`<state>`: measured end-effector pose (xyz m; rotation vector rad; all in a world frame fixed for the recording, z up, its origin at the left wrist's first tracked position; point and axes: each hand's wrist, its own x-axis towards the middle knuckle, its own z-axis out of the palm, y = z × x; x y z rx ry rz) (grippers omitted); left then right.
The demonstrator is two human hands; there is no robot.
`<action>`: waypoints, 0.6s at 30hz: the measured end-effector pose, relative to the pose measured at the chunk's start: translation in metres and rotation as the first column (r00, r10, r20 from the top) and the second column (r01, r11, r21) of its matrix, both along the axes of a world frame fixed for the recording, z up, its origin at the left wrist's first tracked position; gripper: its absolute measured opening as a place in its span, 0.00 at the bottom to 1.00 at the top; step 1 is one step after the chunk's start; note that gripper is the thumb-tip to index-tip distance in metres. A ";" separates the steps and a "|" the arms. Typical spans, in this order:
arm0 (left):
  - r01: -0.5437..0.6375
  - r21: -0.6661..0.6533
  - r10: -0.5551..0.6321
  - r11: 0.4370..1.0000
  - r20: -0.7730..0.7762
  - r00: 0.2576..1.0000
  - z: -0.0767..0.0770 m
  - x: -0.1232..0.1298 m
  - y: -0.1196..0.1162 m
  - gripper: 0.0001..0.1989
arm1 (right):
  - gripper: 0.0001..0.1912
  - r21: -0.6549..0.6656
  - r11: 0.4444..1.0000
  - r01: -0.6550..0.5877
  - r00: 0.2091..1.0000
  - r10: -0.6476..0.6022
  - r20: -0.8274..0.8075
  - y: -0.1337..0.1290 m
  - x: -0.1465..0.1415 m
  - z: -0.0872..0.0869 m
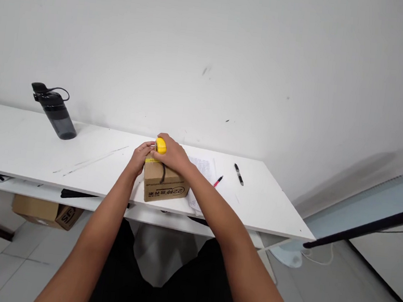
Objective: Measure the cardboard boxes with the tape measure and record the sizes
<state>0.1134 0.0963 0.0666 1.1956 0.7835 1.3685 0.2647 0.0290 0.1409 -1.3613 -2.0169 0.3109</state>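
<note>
A yellow tape measure (161, 145) is in my right hand (174, 155), whose fingers wrap round it above the far part of a cardboard box (166, 188). A strip of yellow blade (152, 160) shows across the box's top at the left, and a dark strap (163, 173) hangs down over its near edge. My left hand (139, 157) is at the box's left far corner. Its bent fingertips meet close to the tape measure; what they pinch is hidden. The box sits upright on a white table (95, 158), with dark printing on its near side.
Printed paper (202, 166) lies right of the box, with a red pen (218, 181) on it. Farther right is a black pen (238, 174). A dark water bottle (58, 115) stands at the left by the wall. Below the table are a shelf (44, 191) and another cardboard box (40, 210).
</note>
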 end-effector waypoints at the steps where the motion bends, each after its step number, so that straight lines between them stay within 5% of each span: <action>1: -0.003 -0.006 0.003 1.000 0.001 1.000 0.000 0.000 0.000 0.20 | 0.32 -0.037 0.999 0.021 0.999 -0.022 -0.024 0.008 -0.002 -0.001; 6: -0.007 -0.035 0.006 0.999 -0.020 1.000 0.001 0.000 -0.003 0.30 | 0.40 -0.086 0.990 0.112 0.986 -0.122 -0.118 0.022 -0.003 -0.005; 11: -0.041 -0.068 0.043 0.997 0.040 0.998 0.002 -0.006 -0.011 0.32 | 0.43 -0.033 0.998 0.049 0.891 -0.058 -0.450 0.014 0.016 -0.007; 18: -0.135 -0.130 0.145 0.982 0.072 0.987 -0.021 -0.079 -0.026 0.31 | 0.39 -0.038 0.993 -0.116 0.796 0.070 -0.601 0.007 0.005 -0.005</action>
